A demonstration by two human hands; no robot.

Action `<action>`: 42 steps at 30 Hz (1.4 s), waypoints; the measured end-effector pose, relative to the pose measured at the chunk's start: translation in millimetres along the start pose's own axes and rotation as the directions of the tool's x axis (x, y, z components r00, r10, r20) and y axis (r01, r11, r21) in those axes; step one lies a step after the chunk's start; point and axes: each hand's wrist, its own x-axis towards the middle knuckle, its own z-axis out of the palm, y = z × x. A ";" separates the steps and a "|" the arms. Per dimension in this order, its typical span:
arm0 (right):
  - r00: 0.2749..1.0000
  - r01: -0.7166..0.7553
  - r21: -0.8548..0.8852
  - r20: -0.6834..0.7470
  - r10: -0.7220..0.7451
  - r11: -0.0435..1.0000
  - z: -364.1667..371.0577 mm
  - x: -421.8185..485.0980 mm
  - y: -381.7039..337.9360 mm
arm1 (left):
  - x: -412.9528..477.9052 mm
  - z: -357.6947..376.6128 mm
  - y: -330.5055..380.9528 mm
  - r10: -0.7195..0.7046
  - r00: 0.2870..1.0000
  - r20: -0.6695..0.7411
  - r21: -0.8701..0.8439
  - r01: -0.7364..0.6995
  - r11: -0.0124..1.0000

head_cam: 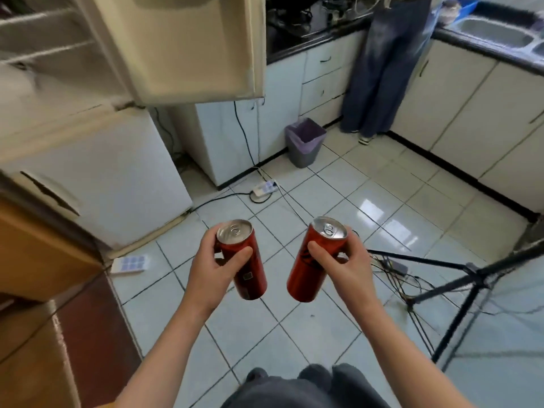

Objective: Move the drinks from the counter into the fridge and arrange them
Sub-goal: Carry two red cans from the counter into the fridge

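Note:
I hold two tall red drink cans above the tiled floor, one in each hand. My left hand (210,267) grips the left red can (245,269), thumb across its front. My right hand (344,263) grips the right red can (309,269) the same way. Both cans stand nearly upright with silver tops and closed pull tabs. The white fridge (97,178) stands at the left, its upper door (188,48) swung open toward me. Wire shelves (38,33) show inside the upper compartment at the top left. The lower door is closed.
A grey bin with a purple liner (304,142) stands by the cabinets. Cables and a power strip (265,188) lie on the floor. A black tripod (459,293) stands at the right. Another person in blue trousers (385,72) stands at the dark counter (482,42). A wooden cabinet (44,260) is at the left.

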 end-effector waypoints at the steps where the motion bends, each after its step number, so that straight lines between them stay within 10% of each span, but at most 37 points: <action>1: 0.999 0.013 0.002 0.032 -0.013 1.000 15.1 14.9 -7.7 | 11.8 -11.7 2.4 -0.002 0.999 -0.034 -0.002 0.002 1.000; 17: 0.911 0.080 -0.007 0.406 -0.070 0.997 228.3 281.1 -41.2 | 243.6 -114.6 -25.1 -0.116 0.919 -0.377 -0.178 0.051 0.983; 30: 0.672 0.156 0.004 0.732 -0.110 0.988 459.6 404.7 -85.3 | 336.2 -270.7 -42.7 -0.204 0.608 -0.767 -0.260 -0.004 0.965; 42: 0.738 0.270 0.161 0.598 -0.312 0.949 674.1 477.2 -188.2 | 517.6 -491.6 -11.0 0.044 0.727 -0.686 -0.122 -0.175 0.977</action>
